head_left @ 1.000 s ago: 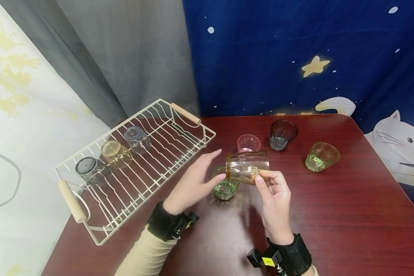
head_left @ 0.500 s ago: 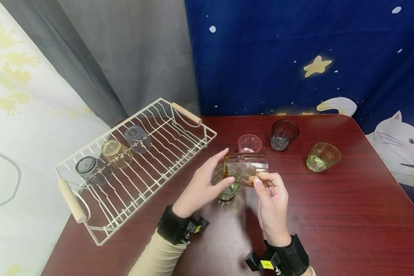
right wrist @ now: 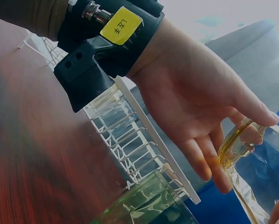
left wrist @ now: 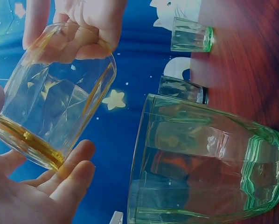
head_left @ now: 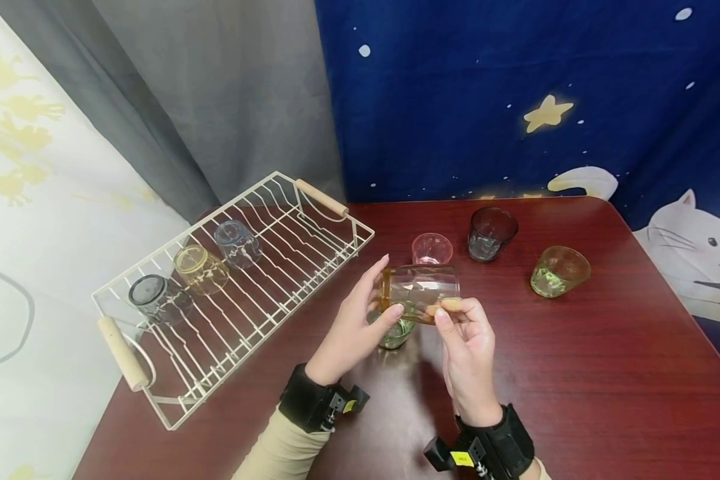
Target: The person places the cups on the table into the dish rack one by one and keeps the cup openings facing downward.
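Observation:
An amber-tinted drinking glass (head_left: 421, 281) lies sideways in the air between both hands, its thick base pointing left. My right hand (head_left: 471, 350) pinches its rim end, thumb in front. My left hand (head_left: 349, 327) is around the base end; in the right wrist view its thumb touches the base (right wrist: 230, 142) and the fingers curve behind it. Just below stands a green glass (head_left: 397, 333), partly hidden by the left hand and the amber glass; it looms large in the left wrist view (left wrist: 205, 158). A pink glass (head_left: 432, 249) stands right behind the amber one.
A cream wire dish rack (head_left: 270, 320) with wooden handles stands at left. Upside down in it are a grey glass (head_left: 161, 299), a yellow glass (head_left: 201, 269) and a blue glass (head_left: 237, 244). A dark glass (head_left: 492, 233) and a light green glass (head_left: 559, 272) stand upright at right.
My left hand has moved right and closed in around the base of the amber glass. The right hand, with the glass, has shifted slightly left.

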The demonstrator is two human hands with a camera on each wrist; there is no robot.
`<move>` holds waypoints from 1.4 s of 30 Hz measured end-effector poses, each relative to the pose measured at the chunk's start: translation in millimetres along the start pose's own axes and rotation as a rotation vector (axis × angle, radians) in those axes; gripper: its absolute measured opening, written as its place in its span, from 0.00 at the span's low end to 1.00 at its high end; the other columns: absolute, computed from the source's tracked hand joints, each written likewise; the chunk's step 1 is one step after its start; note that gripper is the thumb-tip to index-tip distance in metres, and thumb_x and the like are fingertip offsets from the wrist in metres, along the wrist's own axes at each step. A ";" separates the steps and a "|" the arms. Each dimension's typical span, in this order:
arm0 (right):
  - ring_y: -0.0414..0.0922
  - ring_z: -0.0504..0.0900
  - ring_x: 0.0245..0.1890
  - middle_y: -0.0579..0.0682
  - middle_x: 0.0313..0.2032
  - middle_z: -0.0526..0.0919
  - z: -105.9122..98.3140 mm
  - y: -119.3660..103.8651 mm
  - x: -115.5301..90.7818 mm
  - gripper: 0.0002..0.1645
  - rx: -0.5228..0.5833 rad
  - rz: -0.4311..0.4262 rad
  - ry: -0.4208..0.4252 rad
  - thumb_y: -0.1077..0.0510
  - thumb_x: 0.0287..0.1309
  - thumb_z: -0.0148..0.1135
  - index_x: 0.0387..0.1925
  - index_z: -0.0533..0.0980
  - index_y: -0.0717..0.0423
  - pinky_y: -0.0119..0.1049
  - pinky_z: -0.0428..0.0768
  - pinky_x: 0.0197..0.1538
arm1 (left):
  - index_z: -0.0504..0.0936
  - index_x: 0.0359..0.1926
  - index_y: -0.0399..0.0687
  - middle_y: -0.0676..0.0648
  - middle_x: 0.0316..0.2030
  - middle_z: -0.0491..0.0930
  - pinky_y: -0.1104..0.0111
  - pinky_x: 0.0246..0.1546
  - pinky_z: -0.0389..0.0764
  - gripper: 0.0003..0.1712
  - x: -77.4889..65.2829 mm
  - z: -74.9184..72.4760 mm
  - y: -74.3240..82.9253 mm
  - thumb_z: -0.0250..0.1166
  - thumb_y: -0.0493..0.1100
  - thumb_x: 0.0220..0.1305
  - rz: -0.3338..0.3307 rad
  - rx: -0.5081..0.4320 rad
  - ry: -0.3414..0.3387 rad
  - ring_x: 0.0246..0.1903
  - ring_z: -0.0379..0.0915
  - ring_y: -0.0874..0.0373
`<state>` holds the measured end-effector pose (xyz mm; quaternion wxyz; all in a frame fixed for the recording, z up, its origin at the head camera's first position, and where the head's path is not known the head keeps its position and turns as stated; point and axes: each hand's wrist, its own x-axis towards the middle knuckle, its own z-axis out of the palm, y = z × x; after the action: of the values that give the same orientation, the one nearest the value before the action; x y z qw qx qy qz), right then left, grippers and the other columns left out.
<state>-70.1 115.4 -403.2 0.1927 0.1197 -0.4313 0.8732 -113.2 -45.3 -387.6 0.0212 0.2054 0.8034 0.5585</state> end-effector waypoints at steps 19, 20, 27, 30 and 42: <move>0.39 0.84 0.38 0.48 0.36 0.83 -0.5 4.4 2.5 0.13 -0.029 0.035 -0.016 0.77 0.63 0.48 0.40 0.73 0.61 0.29 0.83 0.46 | 0.52 0.75 0.61 0.46 0.74 0.57 0.49 0.66 0.70 0.39 -1.3 -4.0 1.2 0.60 0.47 0.68 0.012 -0.040 0.021 0.70 0.62 0.47; 0.39 0.84 0.38 0.48 0.36 0.83 -0.6 4.2 2.7 0.13 -0.031 0.039 -0.012 0.77 0.63 0.48 0.40 0.73 0.61 0.29 0.83 0.46 | 0.53 0.75 0.61 0.45 0.74 0.57 0.49 0.66 0.70 0.39 -1.0 -4.2 1.3 0.60 0.47 0.68 0.012 -0.041 0.021 0.70 0.62 0.47; 0.39 0.85 0.38 0.47 0.35 0.84 -1.2 3.6 3.4 0.14 -0.069 0.072 0.008 0.77 0.63 0.49 0.39 0.73 0.58 0.29 0.83 0.46 | 0.56 0.74 0.58 0.47 0.70 0.63 0.50 0.64 0.73 0.38 1.0 -7.3 2.4 0.61 0.45 0.67 0.011 0.002 0.038 0.65 0.68 0.49; 0.39 0.85 0.38 0.48 0.35 0.84 -1.3 3.4 4.5 0.14 -0.083 0.082 0.008 0.77 0.62 0.49 0.39 0.74 0.58 0.30 0.83 0.46 | 0.57 0.74 0.62 0.46 0.67 0.66 0.51 0.62 0.75 0.37 2.4 -9.6 4.3 0.61 0.44 0.67 0.040 0.035 0.054 0.62 0.70 0.52; 0.36 0.85 0.40 0.43 0.36 0.84 -3.2 1.1 10.0 0.13 -0.279 0.191 0.018 0.75 0.60 0.55 0.35 0.75 0.55 0.28 0.83 0.48 | 0.66 0.69 0.68 0.52 0.59 0.74 0.61 0.55 0.80 0.37 7.8 -26.1 13.1 0.68 0.47 0.61 0.151 0.158 0.109 0.57 0.70 0.61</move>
<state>-79.6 119.7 -402.1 0.1272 0.0424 -0.5562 0.8202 -123.1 -61.8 -364.4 -0.0809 0.2355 0.8271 0.5039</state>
